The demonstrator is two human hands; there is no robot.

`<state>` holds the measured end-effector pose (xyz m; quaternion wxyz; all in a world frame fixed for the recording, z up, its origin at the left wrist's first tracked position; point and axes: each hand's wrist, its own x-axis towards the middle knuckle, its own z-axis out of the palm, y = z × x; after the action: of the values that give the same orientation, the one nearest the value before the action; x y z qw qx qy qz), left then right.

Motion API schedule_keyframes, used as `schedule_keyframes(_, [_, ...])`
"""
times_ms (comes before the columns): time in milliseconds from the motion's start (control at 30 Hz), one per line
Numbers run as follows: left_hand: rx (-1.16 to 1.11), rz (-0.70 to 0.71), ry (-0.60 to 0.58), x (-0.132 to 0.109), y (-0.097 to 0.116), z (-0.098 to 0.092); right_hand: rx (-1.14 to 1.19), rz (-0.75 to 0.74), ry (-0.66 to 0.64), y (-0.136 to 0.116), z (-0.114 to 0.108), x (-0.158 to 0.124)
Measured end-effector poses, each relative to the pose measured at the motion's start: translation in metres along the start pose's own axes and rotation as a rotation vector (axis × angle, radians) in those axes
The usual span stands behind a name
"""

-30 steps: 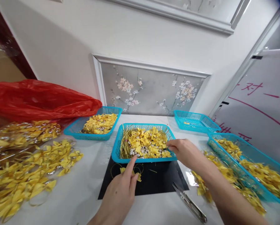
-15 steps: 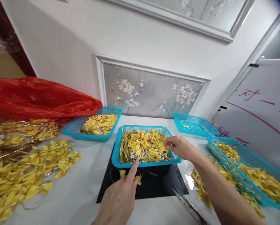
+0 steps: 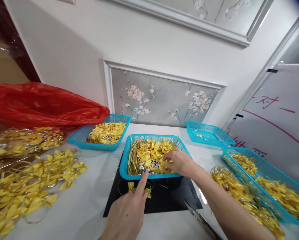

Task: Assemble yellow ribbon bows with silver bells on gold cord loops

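My left hand (image 3: 128,211) rests on the black mat (image 3: 162,196) with its forefinger stretched out, pinning a small yellow bow with a gold loop (image 3: 133,186) just in front of the middle blue basket (image 3: 125,160). That basket holds yellow bows, gold strings and silver beads. My right hand (image 3: 178,161) reaches into the basket from the right, fingers curled down among the bows and beads; what they grip, if anything, is hidden.
A second blue basket of bows (image 3: 100,135) stands back left beside a red plastic bag (image 3: 41,106). Loose bows (image 3: 26,186) cover the left of the table. At right are a nearly bare basket (image 3: 208,133), a long basket (image 3: 267,183), and scissors (image 3: 201,221).
My right hand has moved leftward from the basket's right rim into the middle of its contents. The left hand has stayed on the bow.
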<state>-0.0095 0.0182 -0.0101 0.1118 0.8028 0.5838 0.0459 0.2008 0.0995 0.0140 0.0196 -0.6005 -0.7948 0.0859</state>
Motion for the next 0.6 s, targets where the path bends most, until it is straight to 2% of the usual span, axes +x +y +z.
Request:
schedule_keyframes(167, [-0.001,-0.012,-0.001,0.0,0.0,0.001,-0.056,0.081,-0.02,0.004,0.007,0.011])
schedule_keyframes(333, [0.019,-0.024,-0.017,0.001,-0.001,0.006,-0.085,0.13,-0.012,0.019,0.003,0.007])
schedule_keyframes(467, [0.016,-0.018,-0.021,0.001,0.0,0.007,-0.07,0.076,-0.029,0.019,-0.004,-0.005])
schedule_keyframes(600, [0.028,-0.02,-0.01,0.001,0.0,0.008,-0.019,0.003,-0.002,0.004,-0.012,-0.006])
